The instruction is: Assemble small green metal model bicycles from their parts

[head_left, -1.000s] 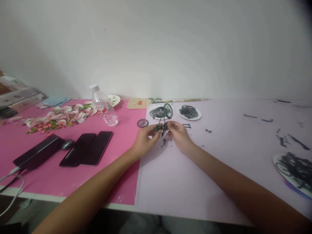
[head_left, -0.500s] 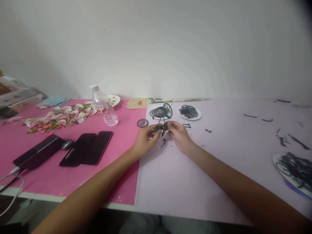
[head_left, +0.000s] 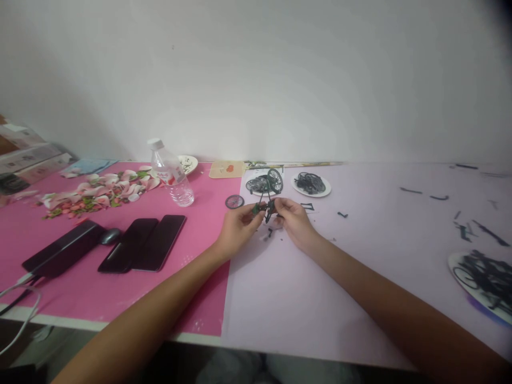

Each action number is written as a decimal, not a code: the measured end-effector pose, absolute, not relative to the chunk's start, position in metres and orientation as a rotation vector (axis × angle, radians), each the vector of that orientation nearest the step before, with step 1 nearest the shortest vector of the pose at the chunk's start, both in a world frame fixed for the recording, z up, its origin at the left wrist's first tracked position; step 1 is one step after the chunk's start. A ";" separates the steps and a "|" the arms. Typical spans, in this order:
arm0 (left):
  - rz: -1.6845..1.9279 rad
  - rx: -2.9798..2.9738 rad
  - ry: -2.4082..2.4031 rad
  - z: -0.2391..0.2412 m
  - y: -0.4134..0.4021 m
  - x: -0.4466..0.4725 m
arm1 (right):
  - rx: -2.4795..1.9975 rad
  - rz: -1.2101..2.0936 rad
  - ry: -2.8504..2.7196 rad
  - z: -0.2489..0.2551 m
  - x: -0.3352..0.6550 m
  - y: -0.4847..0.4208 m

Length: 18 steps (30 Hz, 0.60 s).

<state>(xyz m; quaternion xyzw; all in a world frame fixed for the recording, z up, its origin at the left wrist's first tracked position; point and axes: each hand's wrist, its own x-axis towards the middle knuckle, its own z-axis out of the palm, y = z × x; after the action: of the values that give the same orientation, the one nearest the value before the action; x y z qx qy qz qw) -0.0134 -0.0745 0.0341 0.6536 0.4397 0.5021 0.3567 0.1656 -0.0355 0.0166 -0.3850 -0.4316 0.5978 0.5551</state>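
Between my hands is a small dark model bicycle (head_left: 268, 198), partly built, its spoked wheel pointing away from me. My left hand (head_left: 240, 226) pinches its left side with thumb and fingers. From the other side my right hand (head_left: 294, 221) grips it with closed fingertips, which cover part of the frame. A loose spoked wheel (head_left: 234, 201) lies on the table left of my hands. Just beyond them stands a white plate of wheels (head_left: 258, 184), and right of it a plate of dark parts (head_left: 311, 184). A small dark frame piece (head_left: 307, 206) lies by my right hand.
At left are a plastic bottle (head_left: 172, 178), artificial petals (head_left: 104, 192), two phones (head_left: 158, 242), a black power bank (head_left: 64, 248) and a mouse (head_left: 110, 236). Loose dark parts (head_left: 463, 231) are scattered at right near a plate of dark bicycle parts (head_left: 486, 280). A wall borders the table's back.
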 end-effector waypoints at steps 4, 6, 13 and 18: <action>1.302 1.763 1.161 0.035 -0.077 -0.013 | -0.914 1.415 -1.024 0.018 0.166 -0.036; 1.319 1.809 1.159 0.037 -0.078 -0.012 | -0.913 1.422 -1.026 0.018 0.165 -0.036; 1.306 1.966 1.175 0.044 -0.081 -0.014 | -0.901 1.429 -1.020 0.017 0.165 -0.036; 1.307 2.041 1.225 0.043 -0.080 -0.015 | -0.899 1.424 -1.032 0.017 0.166 -0.036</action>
<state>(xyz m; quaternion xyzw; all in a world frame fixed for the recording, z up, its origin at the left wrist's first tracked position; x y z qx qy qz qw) -0.0154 -0.0803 0.0434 0.7346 0.4409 0.4703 0.2116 0.1656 -0.0360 0.0172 -0.3799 -0.4362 0.6017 0.5508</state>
